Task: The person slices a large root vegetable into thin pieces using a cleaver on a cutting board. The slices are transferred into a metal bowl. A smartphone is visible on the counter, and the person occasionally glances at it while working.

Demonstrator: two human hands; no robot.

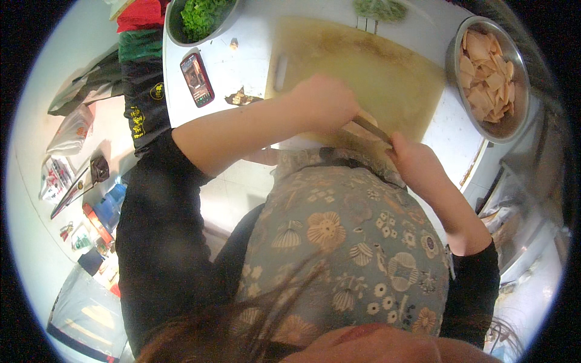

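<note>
My right hand (411,156) grips what looks like a kitchen knife (374,129), seen along its narrow spine; its handle is hidden in the fist. The blade slants from that hand toward my left hand (324,102), which is bent over the near part of a yellowish cutting board (390,81). A pale piece of food (366,119) shows on both sides of the blade, against my left hand. The fingertips of that hand are hidden beneath it. At the board's right stands a metal bowl (524,90) of thin, pale pinkish slices (485,86).
At the upper left, a metal bowl (170,25) holds chopped green leaves (202,18). A phone (197,80) with a lit screen lies below it, beside a dark torn scrap (243,97). Greens in clear plastic (380,10) lie behind the board. Black bags (143,86) hang at the table's left edge.
</note>
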